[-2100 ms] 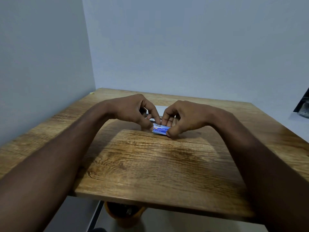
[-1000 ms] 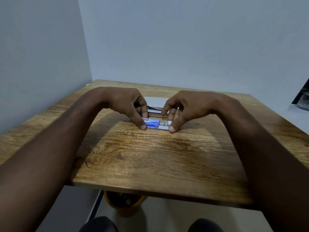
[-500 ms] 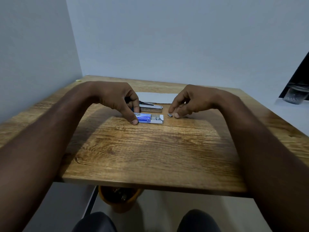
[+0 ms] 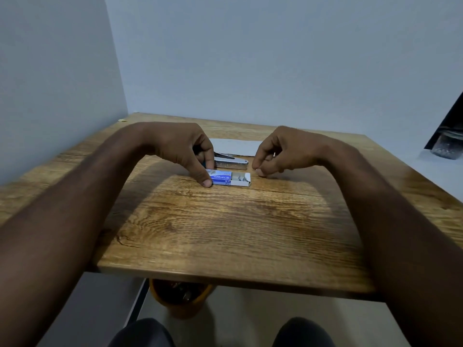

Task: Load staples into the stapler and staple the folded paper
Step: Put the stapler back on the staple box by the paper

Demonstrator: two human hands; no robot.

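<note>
A small blue and white staple box (image 4: 229, 179) lies on the wooden table (image 4: 225, 234), its inner tray slid out to the right with grey staples showing. My left hand (image 4: 185, 149) pinches the box's left end against the table. Just behind the box lies the silver stapler (image 4: 231, 163), and behind that the white folded paper (image 4: 235, 146). My right hand (image 4: 280, 154) hovers to the right of the box, its fingers pinched together. A thin bright sliver, which looks like a staple strip (image 4: 274, 154), shows between them.
Walls close in the table at the left and back. An orange bin (image 4: 180, 296) stands under the near edge, above my knees. At the far right a clear container (image 4: 446, 149) sits on a white surface beside a dark object.
The box's tray has been slid out to the right. My right hand has let go of the box, moved away to the right and lifted slightly with its fingers pinched. My left hand stays on the box.
</note>
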